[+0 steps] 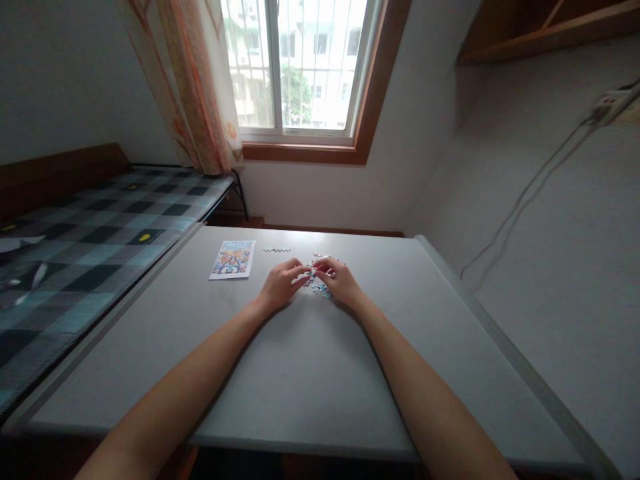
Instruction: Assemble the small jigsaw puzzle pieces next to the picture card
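Note:
My left hand [285, 283] and my right hand [340, 280] meet over a loose heap of small jigsaw pieces [323, 290] on the pale table. A light jigsaw piece [313, 273] shows between the two sets of fingertips. Thumb and fingers of each hand are pinched together on it; the fingers partly cover it. More pieces lie behind and beneath my right hand. Left of my hands, a joined strip of jigsaw pieces [277, 250] lies flat. Further left is a colourful printed picture sheet [233, 260].
The white table [300, 373] has raised side edges. A bed with a checked cover [145, 207] stands along its left. Beyond the table are a window [300, 67] and a curtain [193, 87]. A cable [530, 183] hangs down the right wall, below a wooden shelf [550, 40].

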### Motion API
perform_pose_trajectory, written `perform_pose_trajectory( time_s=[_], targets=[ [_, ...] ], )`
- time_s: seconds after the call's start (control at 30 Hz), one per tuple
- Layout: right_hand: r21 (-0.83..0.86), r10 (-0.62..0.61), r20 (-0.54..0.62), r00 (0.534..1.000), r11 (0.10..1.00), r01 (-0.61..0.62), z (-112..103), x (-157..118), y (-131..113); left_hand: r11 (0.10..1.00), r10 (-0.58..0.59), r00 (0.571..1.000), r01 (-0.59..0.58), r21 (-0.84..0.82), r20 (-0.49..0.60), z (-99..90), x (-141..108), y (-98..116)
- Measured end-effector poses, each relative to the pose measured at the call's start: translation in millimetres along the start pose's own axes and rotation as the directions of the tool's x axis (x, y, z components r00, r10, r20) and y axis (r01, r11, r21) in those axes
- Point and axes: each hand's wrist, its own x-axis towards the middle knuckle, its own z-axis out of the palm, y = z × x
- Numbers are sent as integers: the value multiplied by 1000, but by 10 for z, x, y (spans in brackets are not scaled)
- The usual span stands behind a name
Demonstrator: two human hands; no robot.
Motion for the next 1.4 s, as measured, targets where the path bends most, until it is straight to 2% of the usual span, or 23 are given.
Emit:
perform_pose_trajectory(
  time_s=[0.1,0.2,0.3,0.47,0.6,0.8,0.97,1.1,1.23,1.4],
  targets=[
    [-10,-2,-30,1000,1000,1,6,4,5,999,9,999,-7,43,-38,-5,3,8],
    [-112,-50,-72,996,993,42,-1,-1,-1,995,-66,995,71,64,-80,-12,-1,15],
    [-255,-108,-54,993,963,91,-2,-14,-13,988,-142,984,147,40,-108,-14,-6,15],
    [-370,-95,-33,995,926,76,23,-32,-17,993,-112,989,114,19,-97,-22,-8,40],
    [-334,-108,-50,993,939,85,32,-29,-12,995,-97,990,100,26,-107,-27,-11,66],
    [-164,-143,-64,988,978,131,22,-20,-61,998,-46,993,49,28,-112,-19,-13,62],
    [-42,-56,-73,996,998,53,41,-17,-60,1000,2,993,-3,-3,-116,-25,-10,64],
    [35,19,-89,996,999,-16,49,-10,-18,999,-27,992,21,-49,-127,-20,-10,50],
    [61,40,-94,995,998,-35,47,-12,9,992,-64,991,50,-114,-121,-11,-14,24],
    [96,38,-34,999,995,-35,54,-21,-6,990,-28,998,19,-137,-62,10,-18,21]
  ],
)
